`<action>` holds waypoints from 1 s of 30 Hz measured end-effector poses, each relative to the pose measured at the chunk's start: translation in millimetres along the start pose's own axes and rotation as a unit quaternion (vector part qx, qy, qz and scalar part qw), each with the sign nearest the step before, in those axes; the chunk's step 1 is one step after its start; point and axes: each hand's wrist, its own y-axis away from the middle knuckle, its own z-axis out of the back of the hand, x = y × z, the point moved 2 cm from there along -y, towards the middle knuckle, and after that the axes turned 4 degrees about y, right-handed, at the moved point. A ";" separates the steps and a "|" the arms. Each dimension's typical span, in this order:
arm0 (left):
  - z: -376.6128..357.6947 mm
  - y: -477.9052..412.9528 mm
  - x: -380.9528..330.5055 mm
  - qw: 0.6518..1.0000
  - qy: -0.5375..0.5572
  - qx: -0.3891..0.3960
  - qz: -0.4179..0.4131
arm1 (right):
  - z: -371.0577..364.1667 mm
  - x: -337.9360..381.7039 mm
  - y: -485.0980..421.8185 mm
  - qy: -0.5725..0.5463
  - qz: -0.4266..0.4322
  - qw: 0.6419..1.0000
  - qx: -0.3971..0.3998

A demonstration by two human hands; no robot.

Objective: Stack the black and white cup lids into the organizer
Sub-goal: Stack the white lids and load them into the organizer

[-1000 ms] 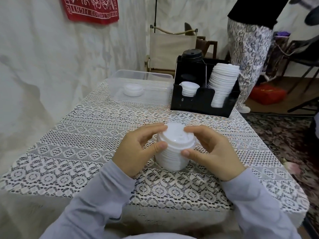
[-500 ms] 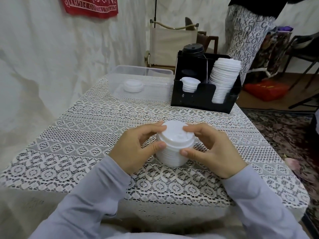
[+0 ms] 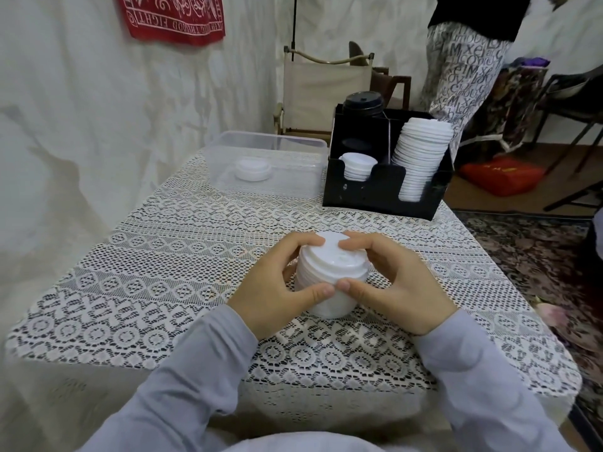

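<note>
- A stack of white lids [image 3: 329, 282] stands on the table [image 3: 156, 256], near its front edge and well apart from the organizer [image 3: 378, 195].
- The left hand [image 3: 274, 291] grips the stack from its left side, thumb pressed to the near side and fingers curled over the top lid's far rim.
- The right hand [image 3: 398, 285] grips it from the other side in the same way; the two thumb tips nearly meet on the near side.
- The black organizer sits at the far right of the table.
- Its front right compartment holds a tall white pile [image 3: 421, 158] that leans a little to the right and rises above the rim.
- Its front left compartment holds a short white pile [image 3: 357, 166].
- Black lids [image 3: 363, 104] stick up from the back left compartment.
- A clear bin [image 3: 274, 140] stands just left of the organizer, with a white lid [image 3: 253, 169] lying inside.
- White lace covers the table.
- Behind the table are a folding chair [image 3: 323, 83] and a standing person [image 3: 466, 57] in patterned trousers.
- A red cloth [image 3: 176, 17] hangs on the wall.
</note>
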 end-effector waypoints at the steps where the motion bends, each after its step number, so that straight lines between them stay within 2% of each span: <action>1: -0.2 0.7 -0.2 1.000 0.012 0.000 0.003 | -0.3 0.4 -0.4 0.000 0.002 1.000 -0.001; 14: -3.2 2.3 -0.5 0.998 0.061 -0.014 0.015 | 4.2 2.3 -3.9 -0.022 0.010 1.000 0.001; 30: -2.1 2.5 -4.0 0.999 0.024 -0.021 0.040 | -2.8 14.7 5.2 0.103 -0.023 0.994 -0.042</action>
